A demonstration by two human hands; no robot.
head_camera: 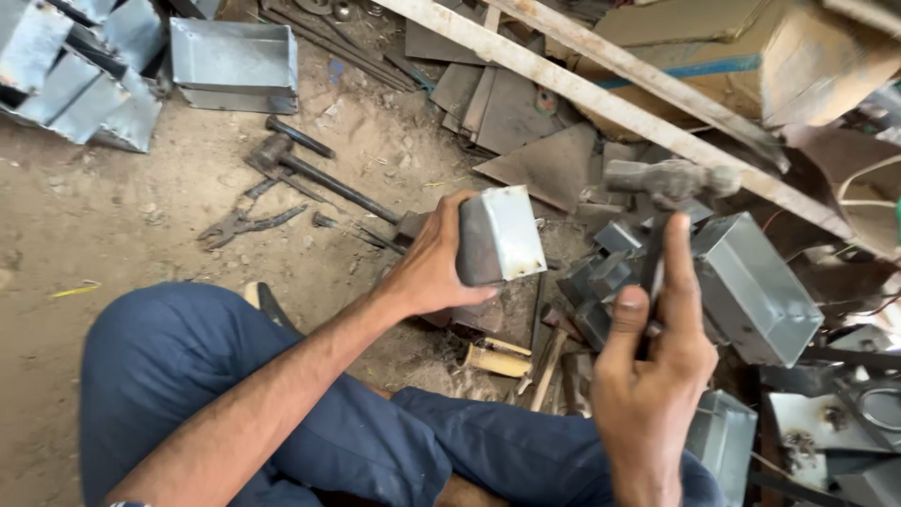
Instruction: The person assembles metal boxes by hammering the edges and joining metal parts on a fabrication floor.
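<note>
Hands: right hand [652, 376] is clenched round a hammer [668, 180] handle, head raised and blurred; left hand [434, 268] grips a small grey sheet-metal box [499, 235], thumb beneath, held above the floor [113, 216] in front of blue-trousered knees.
Doing it well: I would judge the blow should land on the box's seam, well clear of the left fingers, with the box braced firmly.
Just beyond: a larger metal box [755, 286] lies beside the hammer.
Farther: pliers [239, 225] and a second hammer [314, 174] lie on the dirt.
Farthest: an open tray [235, 61] and a long rusty angle bar [601, 103].
</note>
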